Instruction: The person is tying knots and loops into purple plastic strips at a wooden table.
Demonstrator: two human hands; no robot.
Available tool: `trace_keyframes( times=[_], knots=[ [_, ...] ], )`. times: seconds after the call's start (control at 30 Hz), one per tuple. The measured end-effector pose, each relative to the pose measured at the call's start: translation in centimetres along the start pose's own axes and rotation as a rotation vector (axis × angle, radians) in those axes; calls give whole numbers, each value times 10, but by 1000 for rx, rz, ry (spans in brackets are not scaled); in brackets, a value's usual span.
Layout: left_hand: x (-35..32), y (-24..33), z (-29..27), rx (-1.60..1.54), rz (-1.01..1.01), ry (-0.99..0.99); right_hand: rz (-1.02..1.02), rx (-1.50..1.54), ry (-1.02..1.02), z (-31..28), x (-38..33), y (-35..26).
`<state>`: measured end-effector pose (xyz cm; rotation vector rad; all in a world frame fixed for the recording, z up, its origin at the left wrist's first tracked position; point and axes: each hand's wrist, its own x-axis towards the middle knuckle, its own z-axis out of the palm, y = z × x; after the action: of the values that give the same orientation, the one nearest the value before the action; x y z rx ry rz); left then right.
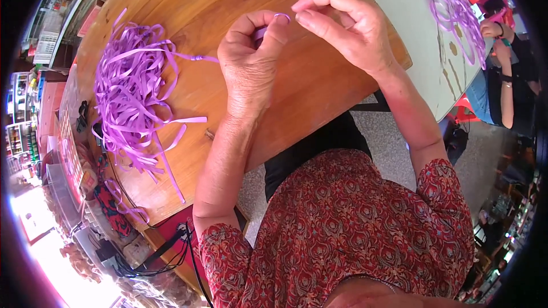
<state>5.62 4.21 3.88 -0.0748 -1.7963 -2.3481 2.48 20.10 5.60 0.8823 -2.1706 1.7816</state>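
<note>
My left hand (251,43) is closed on a purple ribbon (196,57), whose length runs left from my fingers to a large tangled pile of purple ribbons (134,88) on the table. A small curl of it shows over the left thumb tip. Just right of that curl is my right hand (348,28), its thumb and forefinger tips brought together in a pinch and the other fingers loosely bent. Whatever may lie between those fingertips is too small to make out. Both hands are raised over the wooden table (325,88).
A pale table (411,34) adjoins on the right, with more looped purple ribbon (456,20) and another person's hands (496,37) beside it. Black cables (185,239) hang at the lower left. Crowded shelves line the left side.
</note>
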Motion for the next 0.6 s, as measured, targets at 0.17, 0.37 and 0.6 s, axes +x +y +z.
trace_keyframes(
  times=[0.17,0.37,0.6],
  knots=[
    [-1,-1,3,-12,41,-7,-77,-93,-15,2,2,2],
    [0,0,1,39,24,-3,67,-42,0,7,4,-4],
    [2,-2,0,-270,-20,-100,403,521,-32,6,4,9]
  ],
)
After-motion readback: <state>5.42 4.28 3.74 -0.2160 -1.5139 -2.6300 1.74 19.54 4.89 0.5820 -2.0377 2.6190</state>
